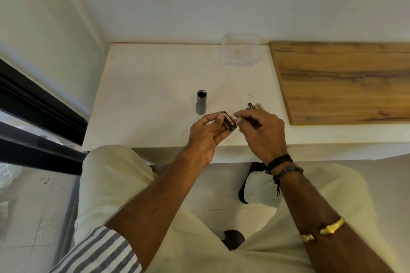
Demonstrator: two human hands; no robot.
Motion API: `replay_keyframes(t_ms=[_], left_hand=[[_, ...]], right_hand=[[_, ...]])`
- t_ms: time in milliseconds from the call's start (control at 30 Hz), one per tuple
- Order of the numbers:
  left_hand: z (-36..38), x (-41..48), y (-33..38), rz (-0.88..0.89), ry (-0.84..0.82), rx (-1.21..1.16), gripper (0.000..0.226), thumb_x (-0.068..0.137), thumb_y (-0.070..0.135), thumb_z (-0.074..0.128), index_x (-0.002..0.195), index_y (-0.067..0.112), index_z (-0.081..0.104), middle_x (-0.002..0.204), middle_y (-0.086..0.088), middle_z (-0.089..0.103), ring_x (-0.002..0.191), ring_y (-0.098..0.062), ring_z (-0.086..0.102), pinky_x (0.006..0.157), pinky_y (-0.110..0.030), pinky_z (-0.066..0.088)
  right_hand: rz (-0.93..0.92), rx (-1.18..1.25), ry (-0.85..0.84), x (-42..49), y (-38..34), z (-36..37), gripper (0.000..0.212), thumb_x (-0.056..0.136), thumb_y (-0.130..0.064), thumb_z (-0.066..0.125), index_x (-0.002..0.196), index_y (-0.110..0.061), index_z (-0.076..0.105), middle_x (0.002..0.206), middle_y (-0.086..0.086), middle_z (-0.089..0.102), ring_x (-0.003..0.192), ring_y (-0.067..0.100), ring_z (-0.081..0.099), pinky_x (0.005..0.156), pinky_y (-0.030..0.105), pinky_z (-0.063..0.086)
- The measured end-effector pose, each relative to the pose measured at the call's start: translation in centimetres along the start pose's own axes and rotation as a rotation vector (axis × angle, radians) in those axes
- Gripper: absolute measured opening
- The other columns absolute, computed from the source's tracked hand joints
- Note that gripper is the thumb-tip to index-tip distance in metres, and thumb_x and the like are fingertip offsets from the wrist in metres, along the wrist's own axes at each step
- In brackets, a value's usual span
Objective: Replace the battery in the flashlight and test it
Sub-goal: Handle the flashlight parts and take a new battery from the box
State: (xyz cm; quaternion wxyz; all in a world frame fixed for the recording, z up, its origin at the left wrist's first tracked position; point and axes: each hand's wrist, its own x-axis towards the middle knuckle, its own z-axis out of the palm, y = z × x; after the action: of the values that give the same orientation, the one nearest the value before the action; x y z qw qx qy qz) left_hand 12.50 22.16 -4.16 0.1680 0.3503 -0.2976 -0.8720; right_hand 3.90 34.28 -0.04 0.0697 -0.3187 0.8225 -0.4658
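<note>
Nearest, a striped sleeve point(97, 250) and a gold bangle point(332, 227) on the forearms. Above the worktop's point(144, 95) near edge, left hand point(206, 137) gripping a black battery holder point(229, 121) between thumb and fingers. Right hand point(264, 133) just beside the holder's end, fingertips pinched together; impossible to tell whether anything is held. Beyond the left hand, apart from both hands, grey flashlight point(201, 102) standing upright, open end up. Loose batteries point(255, 106) lying just behind the right hand.

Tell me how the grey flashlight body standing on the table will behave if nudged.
The flashlight body stands upright, open end up, so a firm push would probably tip it. Being round, it would then likely roll on the smooth table. It looks like rigid metal.
</note>
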Motion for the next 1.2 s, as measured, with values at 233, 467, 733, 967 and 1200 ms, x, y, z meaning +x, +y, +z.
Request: replay_keyframes(t_ms=[233,467,733,967,1200], left_hand=[[-0.2,-0.1,0.2,-0.021,0.061,-0.002,0.025,0.092,0.013,0.066,0.112,-0.002,0.067,0.096,-0.017,0.076,0.084,-0.025,0.075,0.067,-0.03,0.061],[-0.5,0.0,1.1,0.094,0.122,0.256,0.026,0.093,0.027,0.068,0.1,0.003,0.069,0.088,-0.015,0.077,0.081,-0.027,0.076,0.066,-0.033,0.062],[-2.2,2.2,2.8,0.637,0.5,0.814,0.037,0.079,0.031,0.08,0.108,0.018,0.061,0.088,0.001,0.065,0.074,-0.008,0.061,0.069,-0.03,0.057],[-2.8,4.4,2.7,0.631,0.282,1.081,0.049,0.09,0.025,0.071,0.136,0.016,0.055,0.128,-0.006,0.056,0.117,-0.02,0.052,0.102,-0.036,0.047],[-2.1,3.6,2.8,0.713,0.147,1.236,0.024,0.095,0.024,0.063,0.118,0.017,0.06,0.105,0.0,0.069,0.094,-0.018,0.061,0.085,-0.038,0.052]], right_hand=[[-0.112,-0.044,-0.044,-0.9,0.2,1.6,0.03,0.08,-0.016,0.084,0.108,-0.018,0.073,0.099,-0.003,0.073,0.081,0.001,0.067,0.072,0.009,0.055],[0.013,0.129,0.158,-0.1,0.6,2.0,0.022,0.08,-0.022,0.085,0.097,-0.017,0.071,0.085,-0.016,0.07,0.078,-0.004,0.068,0.071,0.006,0.052],[0.15,0.423,0.227,1.1,1.8,2.0,0.019,0.083,-0.015,0.083,0.099,-0.008,0.076,0.087,0.01,0.077,0.074,0.025,0.074,0.07,0.038,0.063],[0.213,0.593,0.261,1.4,2.1,1.8,0.011,0.083,-0.009,0.081,0.093,-0.009,0.076,0.086,0.01,0.076,0.071,0.021,0.073,0.066,0.037,0.063],[0.189,0.603,0.275,1.6,1.9,1.8,0.016,0.085,-0.008,0.08,0.098,-0.001,0.075,0.088,0.017,0.075,0.073,0.029,0.073,0.07,0.042,0.064]])
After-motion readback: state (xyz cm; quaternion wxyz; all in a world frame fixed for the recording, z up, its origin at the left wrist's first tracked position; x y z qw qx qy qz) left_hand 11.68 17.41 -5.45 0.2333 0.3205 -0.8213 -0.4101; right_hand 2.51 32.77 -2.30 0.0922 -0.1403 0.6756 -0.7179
